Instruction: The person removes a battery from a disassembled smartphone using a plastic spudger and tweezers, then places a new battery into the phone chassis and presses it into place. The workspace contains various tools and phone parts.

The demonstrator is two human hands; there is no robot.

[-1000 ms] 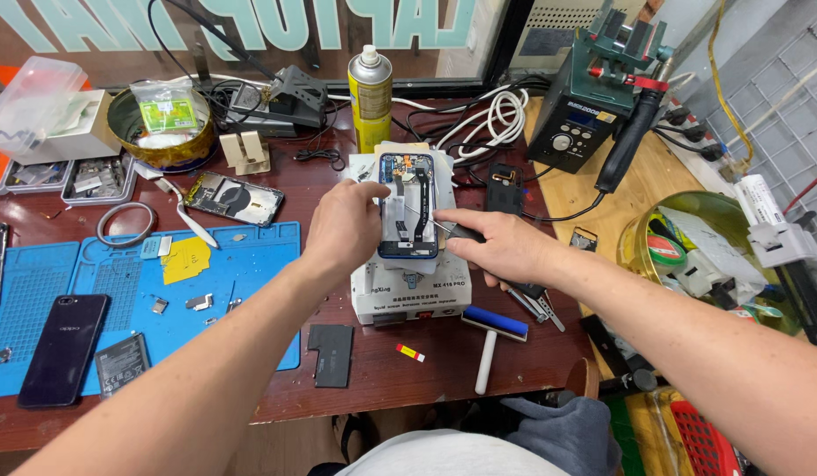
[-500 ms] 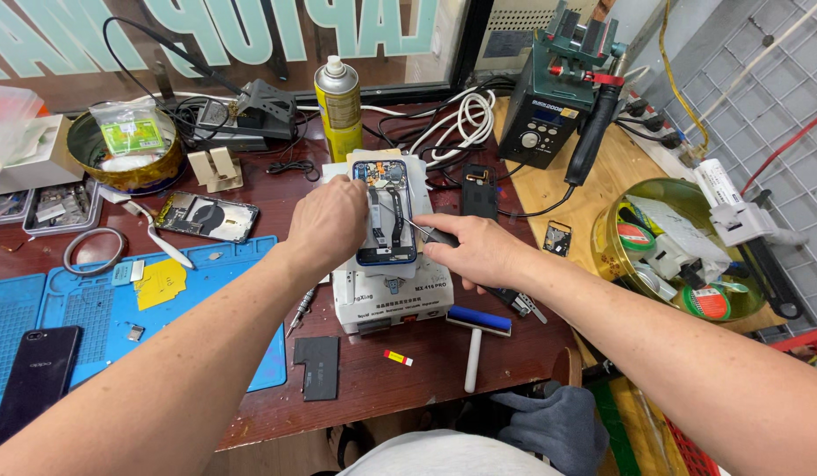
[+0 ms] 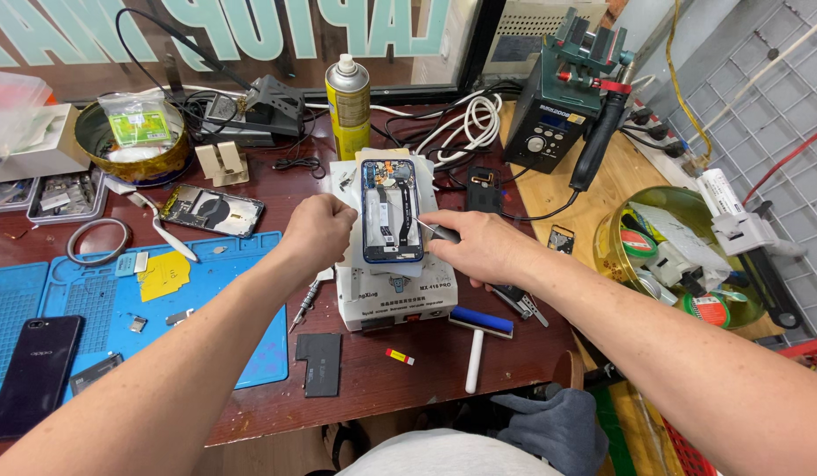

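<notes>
An opened phone with a blue frame [image 3: 391,210] lies face down on a white heating plate machine [image 3: 395,286], its inner parts and flex cables showing. My left hand [image 3: 319,229] is curled into a fist against the phone's left edge. My right hand [image 3: 481,249] grips a thin metal tool [image 3: 433,230] whose tip touches the phone's right side.
A blue work mat [image 3: 118,300] with small parts, a dark phone [image 3: 34,370] and a yellow sheet lies at left. A black battery [image 3: 320,361] and a roller [image 3: 479,339] sit near the front edge. A spray can [image 3: 348,101], soldering station [image 3: 563,106] and green tray [image 3: 682,256] stand around.
The view has shifted left and down slightly. Both hands stay at the phone; my right hand now holds the tool tip against the phone's right edge.
</notes>
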